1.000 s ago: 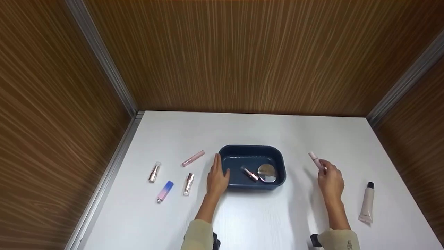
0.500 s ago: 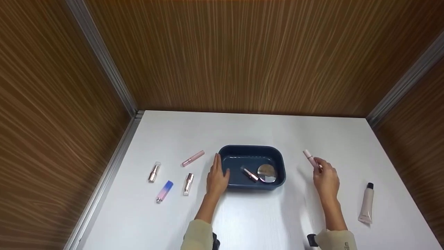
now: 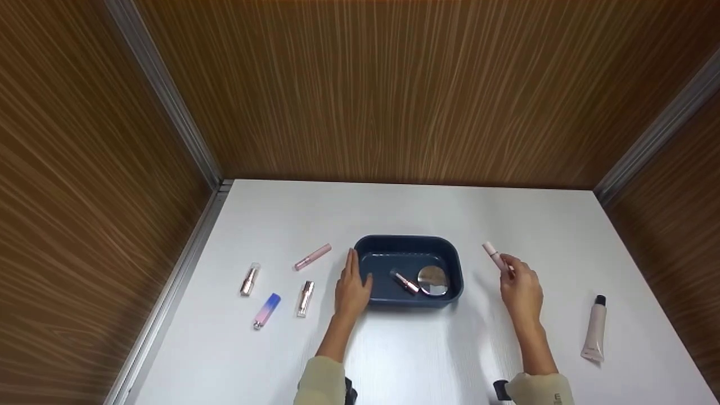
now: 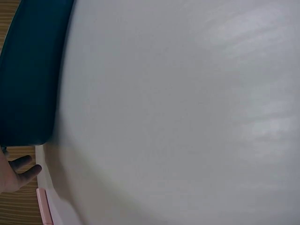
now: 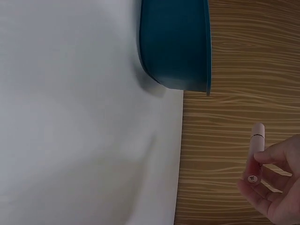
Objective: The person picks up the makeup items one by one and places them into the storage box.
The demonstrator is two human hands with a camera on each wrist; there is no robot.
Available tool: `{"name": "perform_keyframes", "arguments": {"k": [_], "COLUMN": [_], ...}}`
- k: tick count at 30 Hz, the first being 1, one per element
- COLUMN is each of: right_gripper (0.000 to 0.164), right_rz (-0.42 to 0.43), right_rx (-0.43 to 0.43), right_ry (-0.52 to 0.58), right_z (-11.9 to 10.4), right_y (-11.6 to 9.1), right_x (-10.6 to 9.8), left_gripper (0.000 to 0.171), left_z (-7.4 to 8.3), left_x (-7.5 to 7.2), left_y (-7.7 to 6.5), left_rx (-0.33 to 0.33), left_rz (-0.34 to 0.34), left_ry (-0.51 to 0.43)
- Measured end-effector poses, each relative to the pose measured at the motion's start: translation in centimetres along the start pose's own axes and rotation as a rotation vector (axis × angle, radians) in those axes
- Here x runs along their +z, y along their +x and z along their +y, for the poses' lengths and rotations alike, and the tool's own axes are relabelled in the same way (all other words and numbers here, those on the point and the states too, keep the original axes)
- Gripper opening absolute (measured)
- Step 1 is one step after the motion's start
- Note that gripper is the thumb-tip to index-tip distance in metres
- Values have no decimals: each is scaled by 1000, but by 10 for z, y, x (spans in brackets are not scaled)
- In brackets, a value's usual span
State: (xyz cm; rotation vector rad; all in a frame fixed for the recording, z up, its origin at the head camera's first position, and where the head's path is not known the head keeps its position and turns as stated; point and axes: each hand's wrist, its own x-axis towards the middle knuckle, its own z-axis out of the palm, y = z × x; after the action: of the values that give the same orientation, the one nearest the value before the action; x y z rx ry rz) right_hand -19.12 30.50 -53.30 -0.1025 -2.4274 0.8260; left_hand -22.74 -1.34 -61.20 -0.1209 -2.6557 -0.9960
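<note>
My right hand [image 3: 523, 291] pinches a slim pale pink lip gloss tube [image 3: 491, 252] between thumb and fingers, to the right of a dark blue rectangular basin [image 3: 455, 281]. In the right wrist view the lip gloss's reddish body and round base face the camera, its pale cap pointing away. At the basin's left side rests my left hand [image 3: 351, 289], fingers straight along the outer wall, thumb overlapping the rim. Inside the basin lie a lipstick [image 3: 406, 283] and a round mirrored compact [image 3: 433, 280], side by side.
On the white table's left lie a pink tube [image 3: 313, 257], two clear-and-rose-gold lipsticks, one nearer the basin [image 3: 305, 298] and one farther left [image 3: 249, 280], and a blue-pink lipstick [image 3: 266, 311]. A squeeze tube [image 3: 595, 332] with black cap lies right. Wood-grain panels [image 3: 371, 90] enclose the table.
My right hand has moved left toward the basin, carrying the lip gloss. The left hand stays at the basin's side, and the things on the table keep their places.
</note>
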Motion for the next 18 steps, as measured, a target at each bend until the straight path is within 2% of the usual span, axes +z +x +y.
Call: {"name": "perform_keyframes", "arguments": {"k": [12,18], "right_gripper": [26,26], "right_rz": [-9,-14], "right_rx": [-6,-16], "right_ry": [14,17], "right_z": [-8,-11], "right_y": [2,3], "right_x": [0,1], "left_gripper": [67,67], "left_z": [1,1], "left_x": [-1,-2], "left_y": [0,1], "left_rx": [1,-18], "left_rz": [3,-22], "left_ry": [1,6]}}
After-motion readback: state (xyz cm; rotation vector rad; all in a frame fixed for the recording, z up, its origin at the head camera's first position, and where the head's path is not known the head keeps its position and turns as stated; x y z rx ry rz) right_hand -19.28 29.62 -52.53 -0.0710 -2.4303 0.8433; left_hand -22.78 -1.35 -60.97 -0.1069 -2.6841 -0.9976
